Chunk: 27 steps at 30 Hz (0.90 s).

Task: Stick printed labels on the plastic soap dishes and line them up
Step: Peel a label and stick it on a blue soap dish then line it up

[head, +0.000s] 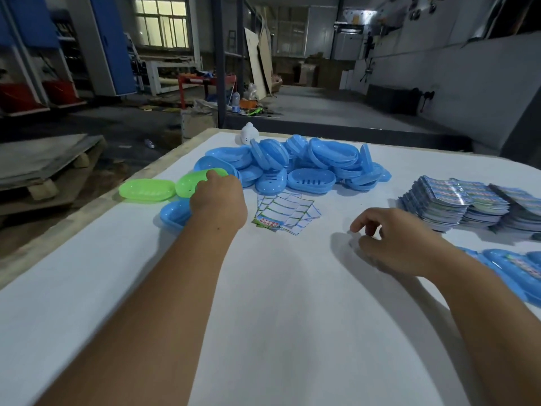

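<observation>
- Left hand is stretched out to the far-left part of the white table, fingers curled over the near rim of a green soap dish. Looks like a grip, but the fingertips are tucked behind the hand so I can't see exactly how they sit.
- A second green dish lies flat just left of that one, touching or almost touching, hard to call.
- A single blue dish sits right under the left wrist, half covered by it.
- Behind all that is a big messy pile of blue soap dishes, some flat, some on edge, no way to count them.
- Right hand hovers low over the cloth, fingers loosely curled with thumb and forefinger close together. Can't tell if there's a tiny label pinched in there, nothing visible.
- Between the hands, a fanned bunch of label sheets, print too small to read.
- Far right: stacks of printed labels, cut off by the frame edge.
- Bottom right: labelled blue dishes in a row, also cropped.
- Some small white object at the far table edge, can't make it out.
</observation>
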Tool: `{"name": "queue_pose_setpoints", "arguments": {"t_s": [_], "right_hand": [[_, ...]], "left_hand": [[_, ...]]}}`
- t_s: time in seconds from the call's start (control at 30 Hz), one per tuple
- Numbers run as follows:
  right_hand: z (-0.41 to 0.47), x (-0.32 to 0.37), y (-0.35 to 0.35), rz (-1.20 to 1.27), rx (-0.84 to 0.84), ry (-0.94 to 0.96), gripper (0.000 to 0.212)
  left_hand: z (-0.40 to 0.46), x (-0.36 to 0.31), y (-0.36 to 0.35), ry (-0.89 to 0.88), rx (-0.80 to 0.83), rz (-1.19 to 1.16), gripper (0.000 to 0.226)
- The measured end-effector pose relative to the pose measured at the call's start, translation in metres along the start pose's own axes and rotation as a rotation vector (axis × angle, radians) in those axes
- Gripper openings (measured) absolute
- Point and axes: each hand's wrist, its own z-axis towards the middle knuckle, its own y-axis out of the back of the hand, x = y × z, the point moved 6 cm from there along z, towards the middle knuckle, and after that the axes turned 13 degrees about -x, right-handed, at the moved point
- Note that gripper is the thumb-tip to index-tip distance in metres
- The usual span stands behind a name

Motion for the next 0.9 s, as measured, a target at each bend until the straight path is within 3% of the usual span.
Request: {"name": "queue_pose_setpoints", "arguments": {"t_s": [0.1,0.2,0.3,0.37,0.47,0.57,0.67,0.77,0.83,0.9], "right_hand": [[0.001,0.001,0.001,0.029,-0.042,-0.005,0.014],[0.003,0.004,0.002,0.079,-0.121,0.011,0.017],[0.004,0.009,0.006,0.187,-0.219,0.033,0.018],[0.002,0.013,0.008,0.275,-0.255,0.051,0.031],[-0.001,0.021,0.006,0.376,-0.202,0.081,0.070],[-0.003,0.029,0.000,0.463,-0.105,0.110,0.093],[-0.004,0.033,-0.002,0.500,-0.072,0.126,0.091],[-0.004,0.035,-0.004,0.472,-0.077,0.138,0.079],[-0.004,0.034,-0.004,0.423,-0.090,0.133,0.079],[-0.003,0.029,-0.004,0.361,-0.103,0.126,0.078]], "left_hand": [[0.001,-0.018,0.013,-0.052,-0.171,-0.197,0.037],[-0.004,-0.034,0.030,-0.126,-0.331,-0.588,0.027],[-0.012,-0.044,0.042,-0.150,-0.392,-0.938,0.024],[-0.015,-0.049,0.042,-0.101,-0.327,-1.141,0.025],[-0.017,-0.056,0.029,0.097,-0.146,-1.394,0.029],[-0.023,-0.071,0.010,0.302,0.122,-1.667,0.030],[-0.033,-0.087,-0.004,0.461,0.384,-1.894,0.031],[-0.037,-0.090,-0.017,0.585,0.505,-1.952,0.026],[-0.036,-0.089,-0.023,0.625,0.528,-1.939,0.022],[-0.032,-0.083,-0.026,0.587,0.441,-1.803,0.016]]}}
